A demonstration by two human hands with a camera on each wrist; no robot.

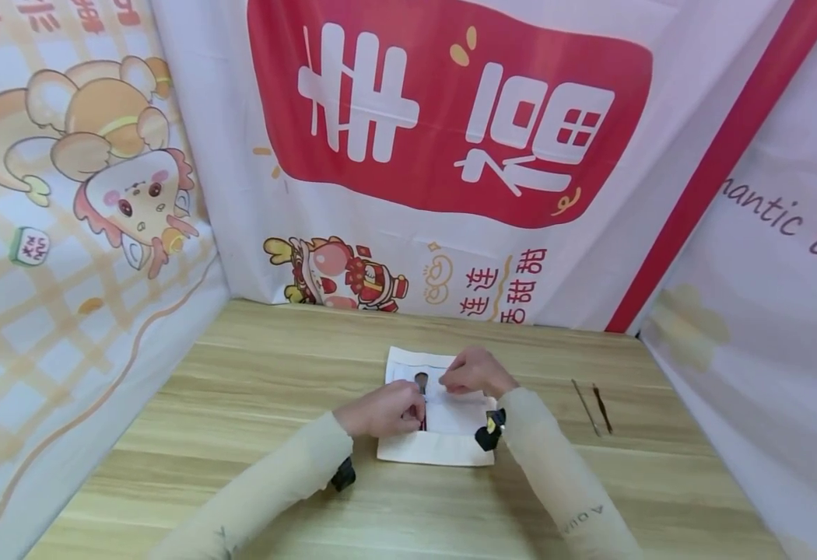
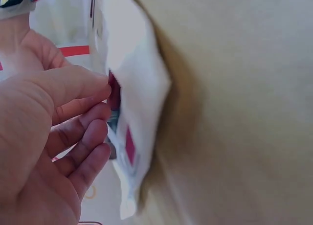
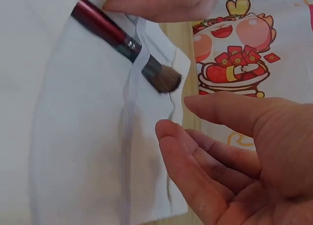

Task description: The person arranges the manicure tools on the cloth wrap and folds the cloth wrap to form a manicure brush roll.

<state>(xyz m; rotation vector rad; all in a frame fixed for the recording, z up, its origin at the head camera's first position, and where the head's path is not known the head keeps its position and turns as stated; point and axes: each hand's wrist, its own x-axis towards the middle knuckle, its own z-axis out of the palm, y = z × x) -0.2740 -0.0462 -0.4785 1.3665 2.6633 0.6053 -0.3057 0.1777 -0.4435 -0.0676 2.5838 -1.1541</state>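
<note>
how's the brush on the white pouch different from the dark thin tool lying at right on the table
The brush has a fuller, brown bristle head, while the dark thin tool is slim with no bushy head visible.
The brush lies under the elastic strap of the white pouch; the dark thin tool lies directly on the table.
Both are long, narrow things.

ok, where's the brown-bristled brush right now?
Upper left in the right wrist view: the brush lies on the white fabric, under the elastic band, beside the left hand.
</note>
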